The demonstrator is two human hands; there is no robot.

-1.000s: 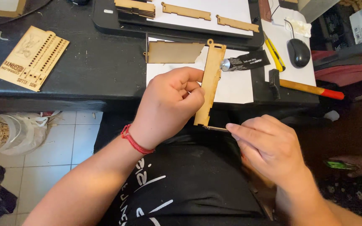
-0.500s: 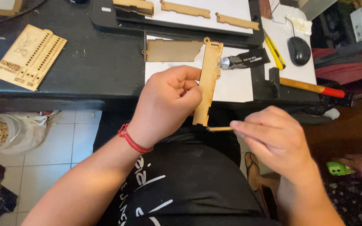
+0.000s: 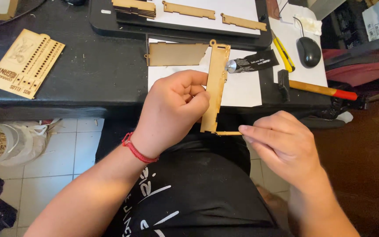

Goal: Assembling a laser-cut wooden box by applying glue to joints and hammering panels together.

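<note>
The long strip [image 3: 215, 87] at frame centre is thin, pale, matt wood, as is the perforated panel [image 3: 25, 62] at upper left. The bench [image 3: 93, 66] is matt black; white paper [image 3: 242, 87] lies on it. The tube [image 3: 251, 63] at upper right is glossy black with a metal neck.

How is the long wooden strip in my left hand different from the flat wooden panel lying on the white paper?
The long wooden strip is narrow and held upright, gripped by the left hand; the flat wooden panel is wider and lies untouched on the white paper. The right hand pinches a thin stick at the strip's lower end; nothing meets the panel. Both are light brown with notched edges.
</note>
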